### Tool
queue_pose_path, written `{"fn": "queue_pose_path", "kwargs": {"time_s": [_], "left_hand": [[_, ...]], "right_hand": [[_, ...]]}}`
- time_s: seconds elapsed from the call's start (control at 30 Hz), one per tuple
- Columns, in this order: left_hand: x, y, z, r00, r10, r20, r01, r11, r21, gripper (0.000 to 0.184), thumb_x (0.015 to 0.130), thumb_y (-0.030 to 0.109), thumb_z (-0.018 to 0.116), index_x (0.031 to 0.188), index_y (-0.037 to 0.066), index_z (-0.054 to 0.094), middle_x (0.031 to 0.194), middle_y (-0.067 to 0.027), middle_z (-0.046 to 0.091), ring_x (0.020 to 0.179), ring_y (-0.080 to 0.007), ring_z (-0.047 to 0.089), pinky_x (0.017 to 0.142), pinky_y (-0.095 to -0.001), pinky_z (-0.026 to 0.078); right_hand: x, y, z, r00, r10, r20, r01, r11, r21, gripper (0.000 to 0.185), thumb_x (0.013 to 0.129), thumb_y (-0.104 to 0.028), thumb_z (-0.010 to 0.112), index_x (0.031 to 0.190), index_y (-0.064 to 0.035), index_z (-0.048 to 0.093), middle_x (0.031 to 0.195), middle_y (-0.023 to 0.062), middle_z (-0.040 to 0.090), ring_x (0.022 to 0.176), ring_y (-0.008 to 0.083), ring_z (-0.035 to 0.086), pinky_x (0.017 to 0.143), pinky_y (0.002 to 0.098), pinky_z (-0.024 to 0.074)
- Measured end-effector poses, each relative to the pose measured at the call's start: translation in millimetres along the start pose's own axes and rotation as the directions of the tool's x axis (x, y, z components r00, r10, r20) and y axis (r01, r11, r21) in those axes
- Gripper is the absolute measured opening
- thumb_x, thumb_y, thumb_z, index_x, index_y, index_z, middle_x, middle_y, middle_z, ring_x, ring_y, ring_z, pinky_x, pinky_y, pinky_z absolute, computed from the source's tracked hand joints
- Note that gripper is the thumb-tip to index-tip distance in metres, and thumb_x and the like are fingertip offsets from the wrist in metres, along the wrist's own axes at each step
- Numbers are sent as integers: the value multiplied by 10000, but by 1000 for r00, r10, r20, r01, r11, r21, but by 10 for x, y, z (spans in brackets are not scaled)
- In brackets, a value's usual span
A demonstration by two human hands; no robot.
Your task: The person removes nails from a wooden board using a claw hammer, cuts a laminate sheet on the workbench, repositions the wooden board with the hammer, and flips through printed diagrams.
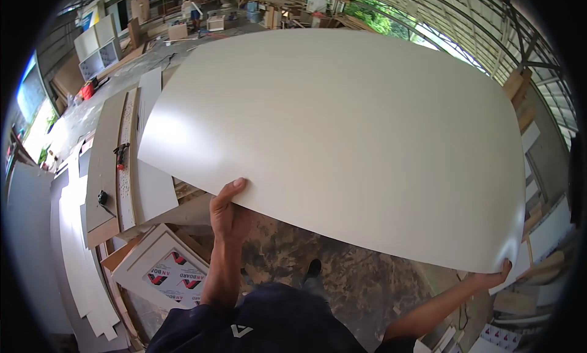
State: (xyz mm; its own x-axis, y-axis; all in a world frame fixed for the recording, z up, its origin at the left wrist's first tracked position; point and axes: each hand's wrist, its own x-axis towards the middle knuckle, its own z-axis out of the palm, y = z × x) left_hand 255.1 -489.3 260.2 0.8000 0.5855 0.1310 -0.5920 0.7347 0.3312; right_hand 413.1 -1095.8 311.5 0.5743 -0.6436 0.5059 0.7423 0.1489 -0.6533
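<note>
A large, smooth white board fills the middle of the head view, its near edge slanting down to the right. My left hand grips that near edge, thumb on top and fingers hidden underneath. At the near right corner, my right hand is closed around the board, with fingertips showing at the edge. Bright glare lies on the board's left end and right corner.
On the left, a workbench carries a red-and-black tool and a black tape measure. Below it leans a panel with printed film. Offcuts line the right side. A person stands far back.
</note>
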Motion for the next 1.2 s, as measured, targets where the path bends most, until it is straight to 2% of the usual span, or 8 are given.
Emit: {"fn": "queue_pose_path", "kwargs": {"time_s": [0.07, 0.17, 0.47, 0.73, 0.87, 1.03, 1.1, 1.2], "left_hand": [[229, -87, -242, 996, 90, 9, -90, 996, -4, 233, 903, 20, 562, 1092, -116, 572, 1080, -191, 651, 1010, -268, 667, 928, -398, 552], [353, -213, -291, 960, 278, 16, -278, 961, -4, 302, 930, 1, 543, 1208, -109, 495, 1177, -165, 595, 1115, -241, 615, 984, -369, 526], [595, -456, -1042, 746, 597, -296, -569, 802, 182, 474, 866, -104, 589, 1303, -51, 415, 1247, -158, 550, 1144, -236, 600, 1009, -361, 528], [1124, -513, -2408, 704, 576, -416, -511, 817, 266, 517, 867, -74, 588, 1341, -37, 385, 1296, -175, 520, 1207, -281, 559, 1027, -398, 509], [1407, -413, -2854, 650, 474, -594, -357, 880, 312, 422, 836, -59, 666, 1227, -62, 507, 1205, -135, 570, 1039, -249, 624, 933, -374, 528], [1530, -311, -3447, 533, 449, -717, -281, 894, 350, 363, 815, -19, 711, 1146, -65, 569, 1133, -126, 590, 961, -266, 624, 871, -401, 521], [1666, -344, -3174, 243, 443, -863, -217, 892, 397, 447, 840, -1, 690, 1237, -61, 493, 1213, -146, 561, 1090, -280, 568, 892, -462, 474], [1739, -415, -3169, 115, 561, -820, -173, 824, 540, 405, 837, 29, 717, 1183, -67, 529, 1155, -130, 598, 1012, -268, 606, 814, -440, 509]], "right_hand": [[356, 635, 656, 902, 161, 402, -297, 904, 306, 431, 859, -166, 551, 1227, 58, 547, 1198, 190, 599, 1096, 321, 589, 972, 463, 479], [544, 1517, 1725, 733, 429, 527, -636, 707, 309, 406, 860, -137, 579, 1220, 51, 557, 1185, 171, 611, 1085, 316, 595, 970, 456, 485], [-376, 4193, 3176, 273, 572, 774, -943, 319, 97, 457, 856, -94, 621, 1278, 46, 516, 1232, 153, 587, 1132, 315, 574, 961, 447, 501], [-1469, 5917, 3300, 79, 748, 658, -963, 227, -143, 563, 810, -64, 683, 1323, 34, 474, 1280, 140, 552, 1177, 308, 536, 1003, 442, 469], [-1881, 6326, 3343, -56, 835, 548, -949, 126, -289, 579, 810, -65, 691, 1333, 35, 463, 1293, 141, 541, 1191, 312, 526, 1012, 426, 463], [-2404, 6462, 3224, -76, 907, 414, -905, 111, -410, 595, 793, -77, 728, 1317, 64, 483, 1302, 157, 535, 1182, 317, 516, 999, 421, 439], [-2503, 6535, 3250, -101, 898, 427, -896, 104, -431, 566, 794, -91, 736, 1287, 72, 510, 1275, 152, 558, 1149, 308, 539, 977, 407, 455], [-2565, 6574, 3400, -98, 953, 288, -847, 72, -527, 492, 780, -100, 764, 1200, 70, 573, 1170, 135, 618, 1059, 281, 589, 903, 380, 486]]}}
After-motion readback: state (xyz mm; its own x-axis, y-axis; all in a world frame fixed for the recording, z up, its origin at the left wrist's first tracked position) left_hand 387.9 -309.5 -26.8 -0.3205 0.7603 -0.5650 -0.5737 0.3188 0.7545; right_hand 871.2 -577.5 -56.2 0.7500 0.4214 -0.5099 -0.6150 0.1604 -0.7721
